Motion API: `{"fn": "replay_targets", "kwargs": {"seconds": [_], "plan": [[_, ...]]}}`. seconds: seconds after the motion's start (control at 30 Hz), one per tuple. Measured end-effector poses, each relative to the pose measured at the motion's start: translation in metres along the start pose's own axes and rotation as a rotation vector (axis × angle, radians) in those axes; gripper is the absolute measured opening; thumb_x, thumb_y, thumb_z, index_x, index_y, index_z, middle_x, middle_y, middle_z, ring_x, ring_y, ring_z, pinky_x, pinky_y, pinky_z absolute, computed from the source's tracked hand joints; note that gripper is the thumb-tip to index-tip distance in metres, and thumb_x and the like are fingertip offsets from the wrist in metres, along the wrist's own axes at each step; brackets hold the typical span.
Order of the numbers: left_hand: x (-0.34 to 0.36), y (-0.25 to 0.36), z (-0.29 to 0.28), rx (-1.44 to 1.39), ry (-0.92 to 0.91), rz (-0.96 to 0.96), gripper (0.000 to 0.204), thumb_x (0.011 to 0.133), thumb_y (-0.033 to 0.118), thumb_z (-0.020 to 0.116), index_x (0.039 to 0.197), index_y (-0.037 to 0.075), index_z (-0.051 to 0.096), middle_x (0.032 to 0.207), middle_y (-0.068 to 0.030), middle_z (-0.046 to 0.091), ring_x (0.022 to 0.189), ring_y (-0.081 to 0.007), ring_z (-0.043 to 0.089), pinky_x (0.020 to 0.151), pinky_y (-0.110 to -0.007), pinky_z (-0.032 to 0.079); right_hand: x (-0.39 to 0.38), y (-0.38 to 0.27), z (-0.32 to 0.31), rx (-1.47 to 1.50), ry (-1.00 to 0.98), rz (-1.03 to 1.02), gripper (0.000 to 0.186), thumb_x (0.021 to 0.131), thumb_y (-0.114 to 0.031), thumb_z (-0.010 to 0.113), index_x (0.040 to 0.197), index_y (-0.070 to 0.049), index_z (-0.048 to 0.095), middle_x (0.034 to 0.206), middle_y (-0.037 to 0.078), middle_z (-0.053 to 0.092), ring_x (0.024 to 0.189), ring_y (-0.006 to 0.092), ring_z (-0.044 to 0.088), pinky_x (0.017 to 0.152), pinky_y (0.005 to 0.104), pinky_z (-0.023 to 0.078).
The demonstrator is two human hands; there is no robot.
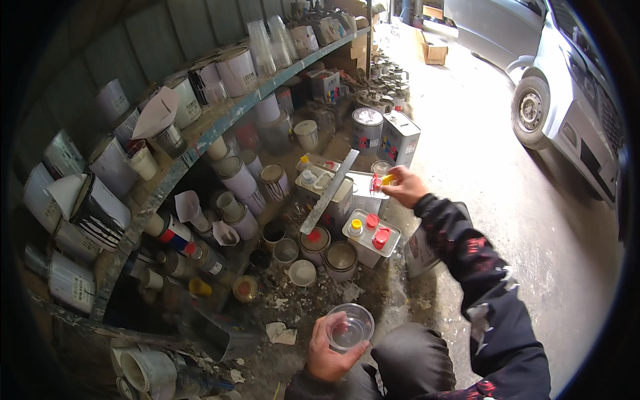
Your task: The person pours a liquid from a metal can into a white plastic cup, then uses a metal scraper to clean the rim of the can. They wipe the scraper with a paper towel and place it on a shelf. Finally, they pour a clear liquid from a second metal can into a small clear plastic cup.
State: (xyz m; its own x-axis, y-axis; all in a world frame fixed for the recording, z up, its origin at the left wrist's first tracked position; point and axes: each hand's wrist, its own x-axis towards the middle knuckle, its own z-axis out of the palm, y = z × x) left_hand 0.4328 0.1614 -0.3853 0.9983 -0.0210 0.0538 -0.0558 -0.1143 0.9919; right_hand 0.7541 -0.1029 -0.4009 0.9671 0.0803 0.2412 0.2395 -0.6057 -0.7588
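Observation:
My left hand (327,357) is closed around a clear round plastic cup (351,328), which looks empty, above my knees. My right hand (405,187) reaches forward, its fingers pinching a yellow cap (388,179) beside a red spout piece (376,183). Below them is the pale top of a rectangular metal can (362,193); whether the cap is on its neck I cannot tell. Nearer me stands another rectangular can (373,241) with a yellow cap and red caps. A paint-spattered flat metal strip (330,191) lies across the cans at the left.
Paint-streaked shelves (230,110) full of tins and clear cups (261,48) line the left. Open round tins (341,260) and a white tub (303,273) crowd the floor before me. A silver vehicle (573,113) stands at the far right. Ahead sits a cardboard box (435,52).

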Motion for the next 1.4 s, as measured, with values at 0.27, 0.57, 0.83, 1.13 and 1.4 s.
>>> {"fn": "replay_targets", "kwargs": {"seconds": [0.27,0.57,0.83,1.13,1.4], "plan": [[-0.048,0.03,-0.012,-0.092,0.164,-0.05,0.067,0.068,0.008,0.081,0.126,0.001,0.048,0.11,-0.0082,0.053,0.101,-0.0183,0.055,0.09,-0.032,0.046,0.093,-0.035,0.15,-0.479,-0.17,-0.069,0.044,0.07,-0.033,0.071,0.106,-0.007,0.067,0.104,0.019,0.067,0.101,0.0336,0.063,0.089,0.0422,0.05],[-0.036,0.014,-0.007,-0.114,0.273,-0.075,0.068,0.07,0.003,0.078,0.129,0.002,0.044,0.112,-0.0078,0.054,0.102,-0.0183,0.053,0.091,-0.032,0.044,0.075,-0.063,0.139,-0.242,-0.094,-0.325,0.046,0.077,-0.035,0.073,0.105,0.0,0.062,0.101,0.023,0.064,0.098,0.0372,0.061,0.085,0.0441,0.049],[-0.007,-0.018,0.001,-0.036,0.095,-0.114,0.07,0.078,-0.005,0.069,0.139,0.003,0.037,0.13,-0.0088,0.05,0.118,-0.0188,0.05,0.101,-0.032,0.04,-0.258,0.015,-0.012,0.108,0.374,-0.252,0.055,0.073,-0.021,0.083,0.114,0.003,0.054,0.111,0.019,0.058,0.097,0.027,0.061,0.075,0.0368,0.053],[-0.003,-0.001,0.021,-0.085,0.093,-0.096,0.068,0.079,-0.002,0.07,0.138,0.001,0.037,0.131,-0.01,0.05,0.122,-0.02,0.048,0.104,-0.034,0.038,-0.252,0.143,0.015,0.023,0.757,0.285,0.146,0.049,-0.055,0.089,0.147,0.006,-0.001,0.149,0.026,0.019,0.138,0.0356,0.025,0.114,0.0458,0.021],[-0.015,0.022,0.031,0.041,0.193,-0.117,0.067,0.077,0.003,0.073,0.136,0.0,0.041,0.129,-0.01,0.051,0.118,-0.0219,0.049,0.102,-0.034,0.038,-0.223,0.153,0.021,-0.263,0.748,0.322,0.146,0.05,-0.041,0.087,0.141,0.012,-0.013,0.146,0.039,0.006,0.139,0.0507,0.009,0.115,0.0529,0.013]]}}
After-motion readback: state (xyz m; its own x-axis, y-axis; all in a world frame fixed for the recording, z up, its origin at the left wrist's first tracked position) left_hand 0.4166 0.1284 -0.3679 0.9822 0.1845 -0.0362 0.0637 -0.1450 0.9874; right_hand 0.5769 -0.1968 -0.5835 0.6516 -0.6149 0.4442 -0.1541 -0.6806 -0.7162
